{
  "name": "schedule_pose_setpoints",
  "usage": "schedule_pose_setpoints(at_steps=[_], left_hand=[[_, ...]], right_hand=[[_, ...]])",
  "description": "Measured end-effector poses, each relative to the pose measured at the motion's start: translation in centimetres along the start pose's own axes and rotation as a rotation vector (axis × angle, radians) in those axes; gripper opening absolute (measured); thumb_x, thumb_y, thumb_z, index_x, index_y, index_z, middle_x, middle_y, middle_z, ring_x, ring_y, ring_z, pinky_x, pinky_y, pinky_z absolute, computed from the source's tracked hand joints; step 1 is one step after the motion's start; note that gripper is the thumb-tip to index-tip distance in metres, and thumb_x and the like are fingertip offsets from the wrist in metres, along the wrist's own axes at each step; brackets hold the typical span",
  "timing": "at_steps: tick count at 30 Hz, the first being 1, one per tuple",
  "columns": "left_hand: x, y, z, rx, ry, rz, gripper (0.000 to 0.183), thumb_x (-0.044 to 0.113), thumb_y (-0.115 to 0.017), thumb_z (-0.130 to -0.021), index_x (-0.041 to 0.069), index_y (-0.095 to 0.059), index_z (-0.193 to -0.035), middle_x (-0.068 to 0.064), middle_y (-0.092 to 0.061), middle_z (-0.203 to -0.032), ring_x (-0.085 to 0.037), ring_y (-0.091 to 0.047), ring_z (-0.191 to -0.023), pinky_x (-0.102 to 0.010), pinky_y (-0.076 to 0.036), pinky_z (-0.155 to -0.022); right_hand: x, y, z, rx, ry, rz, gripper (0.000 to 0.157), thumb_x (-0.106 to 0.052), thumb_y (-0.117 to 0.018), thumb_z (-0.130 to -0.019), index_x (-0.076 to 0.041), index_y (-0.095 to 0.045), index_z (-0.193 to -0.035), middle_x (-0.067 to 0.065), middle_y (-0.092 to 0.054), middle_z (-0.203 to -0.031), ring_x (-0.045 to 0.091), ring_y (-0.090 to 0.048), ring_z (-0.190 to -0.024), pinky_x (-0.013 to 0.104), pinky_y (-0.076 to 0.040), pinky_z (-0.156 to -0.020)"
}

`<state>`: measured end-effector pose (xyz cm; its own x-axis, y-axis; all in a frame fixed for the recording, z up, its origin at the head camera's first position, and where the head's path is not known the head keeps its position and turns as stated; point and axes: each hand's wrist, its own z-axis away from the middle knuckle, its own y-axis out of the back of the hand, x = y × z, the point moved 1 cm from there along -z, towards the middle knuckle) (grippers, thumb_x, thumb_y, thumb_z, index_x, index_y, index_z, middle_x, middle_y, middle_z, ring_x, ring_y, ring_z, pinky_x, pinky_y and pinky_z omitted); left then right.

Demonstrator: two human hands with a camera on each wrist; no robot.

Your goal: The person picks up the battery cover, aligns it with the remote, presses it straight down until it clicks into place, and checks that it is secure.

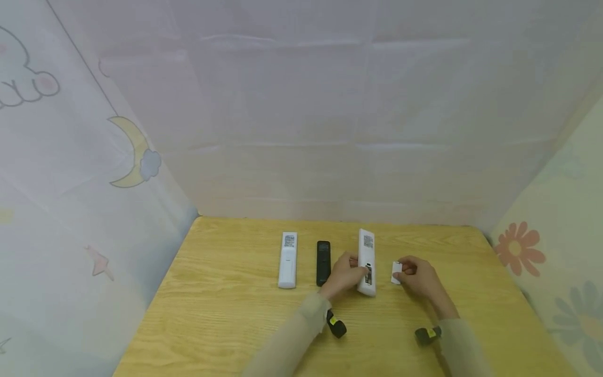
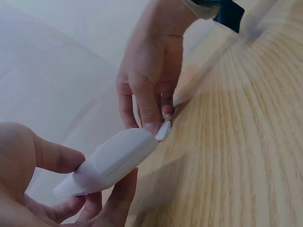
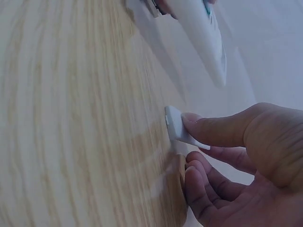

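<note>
My left hand [image 1: 345, 275] grips a white remote control [image 1: 367, 251] along its side, thumb near its uncovered battery compartment [image 1: 368, 274]. The remote's back faces up, with a printed label near its far end. In the left wrist view the remote [image 2: 120, 153] is tilted above the table, between thumb and fingers. To its right, my right hand [image 1: 421, 276] pinches a small white battery cover [image 1: 397, 273]. The right wrist view shows the thumb on the cover [image 3: 177, 124], held low over the wood, with the remaining fingers curled below it.
Another white remote [image 1: 288, 262] lies back up on the wooden table [image 1: 226, 314], left of a black remote [image 1: 323, 259]. Printed cloth walls [image 1: 301, 173] enclose the back and both sides. A dark strap piece [image 1: 336, 324] sits at the left wrist.
</note>
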<state>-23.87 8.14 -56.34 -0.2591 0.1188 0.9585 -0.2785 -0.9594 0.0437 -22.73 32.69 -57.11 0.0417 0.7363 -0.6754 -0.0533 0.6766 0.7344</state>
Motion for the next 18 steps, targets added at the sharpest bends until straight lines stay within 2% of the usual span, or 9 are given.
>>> schedule_pose_setpoints(at_steps=[5,8,15,18], left_hand=[[0.4,0.5,0.0,-0.004,0.018,0.071,0.033,0.013,-0.073,-0.098,0.009,-0.062,-0.128,-0.008,-0.069,-0.113,-0.023,-0.071,-0.099,-0.042,-0.063,-0.085],[0.5,0.7,-0.1,-0.001,0.021,0.08,0.033,0.014,-0.072,-0.099,0.008,-0.062,-0.129,-0.007,-0.07,-0.112,-0.022,-0.072,-0.098,-0.041,-0.063,-0.085],[0.0,1.4,-0.3,-0.035,-0.02,0.111,0.036,0.02,-0.07,-0.102,0.004,-0.06,-0.132,-0.009,-0.07,-0.115,-0.022,-0.071,-0.101,-0.038,-0.061,-0.085],[-0.1,1.6,-0.4,-0.039,-0.035,0.13,0.036,0.019,-0.068,-0.101,0.003,-0.06,-0.133,-0.011,-0.07,-0.115,-0.022,-0.071,-0.1,-0.038,-0.061,-0.084]], right_hand=[[-0.1,0.3,0.0,0.003,0.009,-0.019,0.042,-0.012,-0.078,-0.096,0.008,-0.065,-0.13,0.023,-0.07,-0.111,0.032,-0.069,-0.099,0.037,-0.058,-0.081],[-0.1,0.3,0.0,0.02,0.01,-0.032,0.04,-0.011,-0.077,-0.097,0.008,-0.065,-0.13,0.028,-0.071,-0.113,0.036,-0.071,-0.1,0.043,-0.06,-0.083],[0.6,0.3,0.0,0.015,-0.004,-0.14,0.031,-0.006,-0.068,-0.103,0.008,-0.066,-0.131,0.029,-0.072,-0.114,0.024,-0.075,-0.088,0.027,-0.062,-0.067],[0.5,0.6,0.0,0.011,0.01,-0.149,0.032,-0.008,-0.067,-0.105,0.007,-0.065,-0.133,0.028,-0.073,-0.114,0.02,-0.075,-0.085,0.027,-0.062,-0.068]])
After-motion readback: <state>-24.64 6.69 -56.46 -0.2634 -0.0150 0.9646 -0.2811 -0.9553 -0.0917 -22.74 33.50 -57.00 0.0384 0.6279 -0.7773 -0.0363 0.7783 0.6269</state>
